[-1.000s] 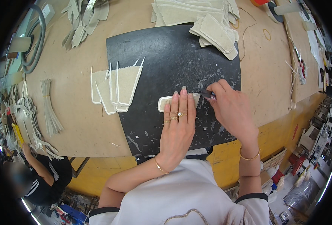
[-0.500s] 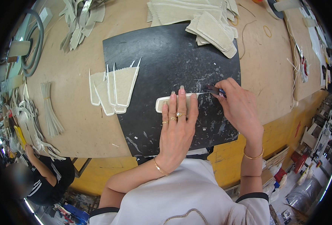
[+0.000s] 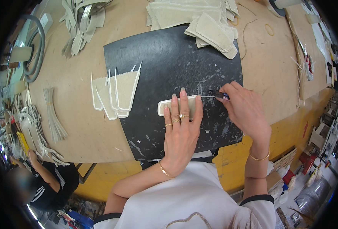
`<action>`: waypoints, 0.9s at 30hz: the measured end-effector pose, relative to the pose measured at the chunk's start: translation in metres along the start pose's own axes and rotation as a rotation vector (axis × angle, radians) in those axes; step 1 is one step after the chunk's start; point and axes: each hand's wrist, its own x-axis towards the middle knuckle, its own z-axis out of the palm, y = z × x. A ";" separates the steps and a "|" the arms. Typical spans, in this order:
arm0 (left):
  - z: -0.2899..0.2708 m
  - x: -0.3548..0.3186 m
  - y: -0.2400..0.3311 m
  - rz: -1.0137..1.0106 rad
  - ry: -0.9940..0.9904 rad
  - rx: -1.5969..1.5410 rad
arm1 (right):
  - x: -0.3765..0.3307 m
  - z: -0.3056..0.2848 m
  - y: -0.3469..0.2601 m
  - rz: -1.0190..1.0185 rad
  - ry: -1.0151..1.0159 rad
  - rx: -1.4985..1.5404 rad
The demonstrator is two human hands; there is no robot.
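Observation:
A small beige fabric piece (image 3: 162,108) with a white edging strip lies on the black mat (image 3: 165,49). My left hand (image 3: 182,137) presses it down, fingers stretched flat and covering much of it. A thin white strip end (image 3: 208,96) runs from the piece toward the right. My right hand (image 3: 247,108) is closed round a small dark two-jawed hand tool (image 3: 217,94), its tips at the strip's end; its exact kind is hard to make out. Left of the hands, several similar edged pieces (image 3: 125,89) lie overlapping, partly off the mat, with strip ends sticking out.
Stacks of beige fabric pieces (image 3: 214,34) lie at the mat's far edge. Loose grey-beige strips (image 3: 79,30) and a tied strip bundle (image 3: 52,114) lie on the left of the wooden table (image 3: 81,141). Another person's arm (image 3: 43,170) shows at lower left.
The tool has shifted slightly right, drawing out along the white strip end. My left hand stays pressed on the fabric piece; the whole view has moved a little.

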 end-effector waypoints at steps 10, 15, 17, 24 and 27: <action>0.013 -0.004 -0.007 0.008 0.106 -0.016 | -0.008 -0.015 -0.014 -0.029 -0.007 0.094; 0.010 -0.003 -0.006 0.008 0.075 0.015 | -0.011 -0.024 -0.021 -0.120 -0.032 0.314; 0.009 -0.002 -0.006 0.013 0.066 0.039 | -0.005 -0.022 -0.017 -0.118 0.021 0.375; 0.014 -0.004 -0.008 0.052 0.104 0.021 | -0.007 -0.019 -0.013 0.000 0.002 0.437; 0.016 -0.005 -0.009 0.070 0.124 0.003 | -0.003 -0.017 -0.017 -0.012 0.029 0.404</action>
